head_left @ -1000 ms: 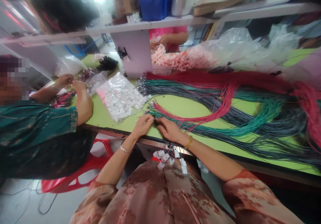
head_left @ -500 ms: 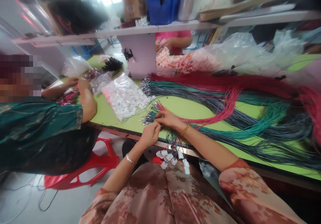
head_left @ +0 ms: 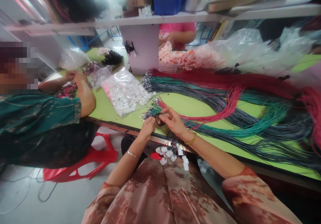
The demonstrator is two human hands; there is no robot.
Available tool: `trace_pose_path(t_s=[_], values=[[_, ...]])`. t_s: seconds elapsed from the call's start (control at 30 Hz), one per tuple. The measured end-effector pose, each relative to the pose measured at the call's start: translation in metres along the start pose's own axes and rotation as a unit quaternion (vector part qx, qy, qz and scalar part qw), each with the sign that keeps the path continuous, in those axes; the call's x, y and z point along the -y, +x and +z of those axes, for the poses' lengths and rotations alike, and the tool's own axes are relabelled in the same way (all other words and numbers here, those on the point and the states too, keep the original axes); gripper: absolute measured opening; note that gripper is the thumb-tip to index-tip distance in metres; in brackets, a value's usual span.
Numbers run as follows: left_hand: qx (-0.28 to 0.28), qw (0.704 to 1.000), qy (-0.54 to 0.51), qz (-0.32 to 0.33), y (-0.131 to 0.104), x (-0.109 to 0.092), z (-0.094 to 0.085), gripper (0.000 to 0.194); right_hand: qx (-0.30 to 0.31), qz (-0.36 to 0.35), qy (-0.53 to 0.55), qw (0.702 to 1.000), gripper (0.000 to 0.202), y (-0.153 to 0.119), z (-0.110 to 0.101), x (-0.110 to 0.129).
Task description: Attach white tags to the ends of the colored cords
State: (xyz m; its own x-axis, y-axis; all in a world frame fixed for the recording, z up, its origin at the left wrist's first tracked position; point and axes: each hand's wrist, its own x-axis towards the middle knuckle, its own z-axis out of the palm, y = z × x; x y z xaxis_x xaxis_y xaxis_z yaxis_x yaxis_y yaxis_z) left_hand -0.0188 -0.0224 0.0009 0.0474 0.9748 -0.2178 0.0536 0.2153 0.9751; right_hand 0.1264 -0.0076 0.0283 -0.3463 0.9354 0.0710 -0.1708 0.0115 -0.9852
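At the bench's near edge, my right hand (head_left: pixel 173 121) pinches a small dark ring that looks like a roll of tape (head_left: pixel 158 120). My left hand (head_left: pixel 148 127) is closed just left of the roll; whatever its fingers grip is hidden. Beyond both hands lie the metal-tipped ends of a wire bundle (head_left: pixel 150 112) in red, green and black. Below my right wrist, thin wires with white plastic connectors (head_left: pixel 169 153) hang over the edge toward my lap.
A clear bag of white connectors (head_left: pixel 125 95) lies ahead on the green bench (head_left: pixel 198 104). Long red wires (head_left: pixel 225 78) and black wires (head_left: pixel 250 117) stretch right. At left, a co-worker's arm (head_left: pixel 86 95) rests near a red stool (head_left: pixel 105 155). A shelf (head_left: pixel 105 24) crosses above.
My hands have moved slightly apart, and the dark roll now shows between them. My right hand's fingers have lifted and turned. The whole view has shifted a little.
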Motion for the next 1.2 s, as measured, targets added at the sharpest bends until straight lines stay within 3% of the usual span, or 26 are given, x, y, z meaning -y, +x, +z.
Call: trace_pose_path(t_s=[0.1, 0.17, 0.27, 0.37, 0.43, 0.53, 0.63, 0.73, 0.83, 0.93, 1.0, 1.1, 1.2], values=[[0.022, 0.989, -0.126, -0.072, 0.003, -0.008, -0.002, 0.037, -0.002, -0.002, -0.096, 0.995, 0.032, -0.016, -0.008, -0.012], [0.028, 0.986, -0.146, -0.075, 0.003, -0.010, -0.002, 0.041, -0.002, -0.012, -0.184, 0.983, 0.031, -0.022, -0.012, -0.020], [0.016, 0.995, -0.084, -0.050, 0.002, -0.012, -0.003, 0.040, 0.029, -0.036, -0.273, 0.961, 0.028, -0.026, -0.013, -0.023], [-0.014, 0.995, 0.076, 0.058, -0.001, -0.014, -0.006, 0.032, 0.017, -0.058, -0.318, 0.946, 0.022, -0.025, -0.014, -0.013], [-0.035, 0.962, 0.222, 0.153, -0.005, -0.016, -0.009, 0.026, -0.035, -0.094, -0.351, 0.931, 0.019, -0.020, -0.018, -0.004], [-0.039, 0.880, 0.407, 0.242, -0.012, -0.017, -0.013, 0.025, -0.065, -0.122, -0.383, 0.913, 0.019, -0.003, -0.024, 0.006], [-0.028, 0.826, 0.491, 0.275, -0.016, -0.012, -0.013, 0.028, 0.028, -0.034, -0.366, 0.929, 0.026, 0.019, -0.025, 0.003], [-0.021, 0.803, 0.520, 0.290, -0.021, -0.004, -0.009, 0.029, 0.087, 0.046, -0.294, 0.951, 0.028, 0.034, -0.015, -0.007], [-0.047, 0.810, 0.526, 0.254, -0.026, 0.004, -0.003, 0.027, 0.039, 0.063, -0.163, 0.984, 0.036, 0.035, -0.001, -0.011], [-0.085, 0.848, 0.499, 0.156, -0.029, 0.006, 0.001, 0.022, -0.027, 0.047, -0.017, 0.998, 0.045, 0.022, 0.009, -0.003], [-0.087, 0.870, 0.474, 0.107, -0.030, 0.004, 0.002, 0.021, -0.039, 0.038, 0.043, 0.998, 0.044, 0.009, 0.010, 0.002], [-0.061, 0.881, 0.463, 0.081, -0.029, -0.004, 0.002, 0.022, -0.038, 0.047, 0.053, 0.997, 0.036, -0.012, 0.006, 0.004], [-0.019, 0.892, 0.444, 0.076, -0.028, -0.010, 0.001, 0.020, -0.019, 0.080, -0.007, 0.997, 0.041, -0.026, -0.005, -0.002]])
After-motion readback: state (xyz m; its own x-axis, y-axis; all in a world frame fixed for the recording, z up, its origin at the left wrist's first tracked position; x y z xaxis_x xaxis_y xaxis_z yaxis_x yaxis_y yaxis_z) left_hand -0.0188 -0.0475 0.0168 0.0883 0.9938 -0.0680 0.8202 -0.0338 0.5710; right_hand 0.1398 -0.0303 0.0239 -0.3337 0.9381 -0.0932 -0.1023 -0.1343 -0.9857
